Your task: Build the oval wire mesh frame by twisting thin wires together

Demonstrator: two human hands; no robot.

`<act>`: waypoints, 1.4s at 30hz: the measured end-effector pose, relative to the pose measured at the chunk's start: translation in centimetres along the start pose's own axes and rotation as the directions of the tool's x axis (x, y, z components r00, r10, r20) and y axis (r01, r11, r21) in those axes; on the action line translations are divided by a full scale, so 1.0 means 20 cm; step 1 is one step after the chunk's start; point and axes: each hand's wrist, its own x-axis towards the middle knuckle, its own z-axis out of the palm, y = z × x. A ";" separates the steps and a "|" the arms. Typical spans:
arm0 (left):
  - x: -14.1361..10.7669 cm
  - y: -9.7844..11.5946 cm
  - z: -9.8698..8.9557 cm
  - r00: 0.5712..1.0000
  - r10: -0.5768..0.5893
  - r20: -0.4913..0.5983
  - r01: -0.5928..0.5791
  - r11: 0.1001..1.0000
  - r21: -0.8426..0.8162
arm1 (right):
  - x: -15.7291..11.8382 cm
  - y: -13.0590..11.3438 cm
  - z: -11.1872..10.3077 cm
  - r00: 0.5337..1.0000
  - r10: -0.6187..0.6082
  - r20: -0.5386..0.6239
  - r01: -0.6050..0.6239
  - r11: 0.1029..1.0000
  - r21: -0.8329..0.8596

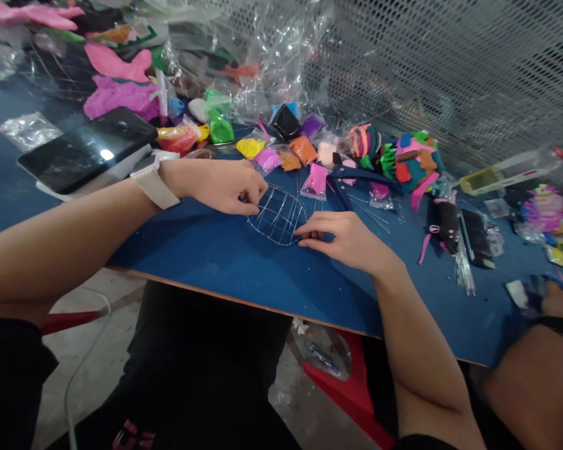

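Left hand: the left hand has thumb and fingers pinched together on the upper-left part of the rim, pretty solid anchor imo
Right hand: the right hand is pinching the frame's right edge between thumb and fingertips; can't tell exactly which strand
Wire frame: the oval wire frame sits between both hands, over the near part of the blue table
Handling tip: I'd brace one side and nudge the other gently, close to a joint, cuz thin wire kinks easily and the grid could skew
Loose wires: some loose wires lie right of the frame, so watch for snags
Beyond: clay packets behind the frame, phone off left
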 end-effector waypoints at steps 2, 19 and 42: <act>0.00 -0.01 0.00 1.000 0.001 0.006 -0.001 1.000 -0.008 | 0.00 0.02 0.00 1.000 -0.027 -0.003 0.027 1.000 0.009; 0.01 -0.02 0.02 1.000 0.015 0.004 -0.015 1.000 0.016 | 0.00 0.02 0.01 0.999 -0.051 -0.019 0.051 0.998 -0.029; 0.01 -0.01 0.03 1.000 -0.004 0.022 0.003 1.000 0.025 | 0.02 0.02 0.03 0.997 0.074 -0.011 -0.072 0.993 0.093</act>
